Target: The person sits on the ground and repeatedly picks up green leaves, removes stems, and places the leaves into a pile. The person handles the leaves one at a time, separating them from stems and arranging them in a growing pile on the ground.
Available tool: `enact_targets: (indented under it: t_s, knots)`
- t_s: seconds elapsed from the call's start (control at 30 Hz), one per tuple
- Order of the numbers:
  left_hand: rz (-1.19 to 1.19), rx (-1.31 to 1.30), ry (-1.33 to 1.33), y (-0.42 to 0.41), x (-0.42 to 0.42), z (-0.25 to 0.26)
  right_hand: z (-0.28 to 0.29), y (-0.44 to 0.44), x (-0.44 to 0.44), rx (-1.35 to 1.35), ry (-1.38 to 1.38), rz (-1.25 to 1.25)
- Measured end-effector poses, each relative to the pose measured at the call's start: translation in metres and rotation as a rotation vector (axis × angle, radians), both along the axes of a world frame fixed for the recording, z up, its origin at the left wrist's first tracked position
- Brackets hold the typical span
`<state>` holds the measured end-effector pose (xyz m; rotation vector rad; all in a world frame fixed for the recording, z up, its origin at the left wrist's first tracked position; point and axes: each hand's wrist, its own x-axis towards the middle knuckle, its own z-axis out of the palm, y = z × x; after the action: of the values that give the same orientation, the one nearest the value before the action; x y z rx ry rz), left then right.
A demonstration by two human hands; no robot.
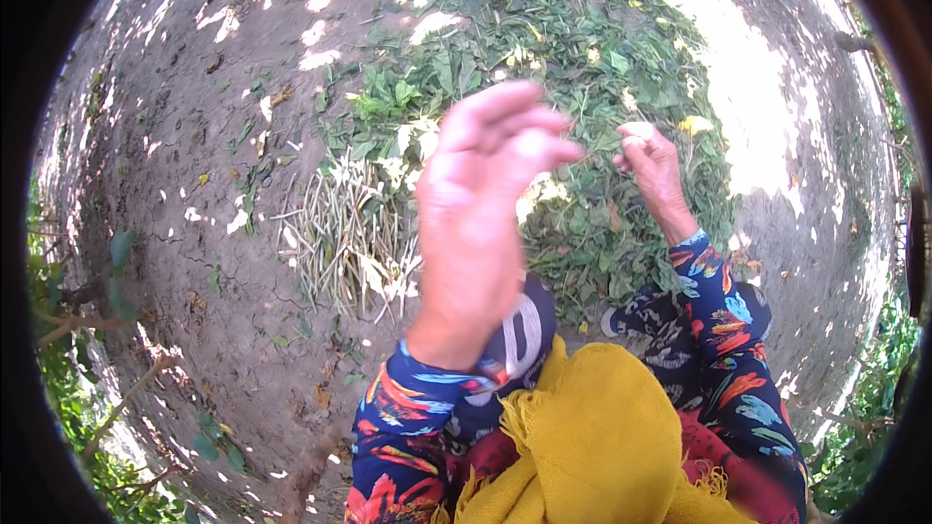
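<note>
My left hand (477,196) is raised in the middle of the view, blurred, its fingers apart and curved to the right with nothing seen in them. Farther right, my right hand (644,160) has its fingers curled, thumb against the index finger; whether something small is pinched there I cannot tell. Beneath both hands spreads a heap of cut green leaves (597,94), partly wilted, with some yellow flowers (696,124). Left of the heap lies a pile of pale cut stalks (342,233), partly hidden by my left hand.
Around the leaves is dry, cracked soil (182,182) with sun patches and scattered leaf scraps. Thin branches (127,404) with leaves stand at the lower left. More greenery (866,407) grows at the lower right. A yellow fringed scarf (611,422) hangs before my knees.
</note>
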<state>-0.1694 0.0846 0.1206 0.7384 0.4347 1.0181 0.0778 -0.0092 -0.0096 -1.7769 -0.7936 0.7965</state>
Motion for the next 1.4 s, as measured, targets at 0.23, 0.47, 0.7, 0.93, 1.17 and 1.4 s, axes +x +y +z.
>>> enact_targets:
  t_s: [0.23, 0.47, 0.7, 0.93, 1.17, 1.4]
  knots:
    - [0.314, -0.671, 0.586, 0.107, -0.066, -0.251, -0.102, 0.119, -0.017, -0.067, 0.080, 0.064]
    - [0.480, -0.791, 0.727, 0.160, -0.063, -0.364, -0.210, 0.228, -0.030, -0.145, -0.017, 0.003]
    - [0.525, -0.616, 0.666, 0.189, -0.029, -0.375, -0.261, 0.288, -0.030, -0.174, -0.333, 0.117]
    - [0.540, -0.636, 0.719, 0.205, -0.020, -0.381, -0.272, 0.321, -0.075, -0.259, -0.402, 0.365]
    - [0.347, -0.606, 0.605, 0.209, -0.011, -0.378, -0.251, 0.307, -0.123, -0.180, -0.040, 0.509]
    - [0.136, -0.670, 0.329, 0.175, -0.007, -0.360, -0.206, 0.247, -0.118, -0.095, 0.075, 0.336]
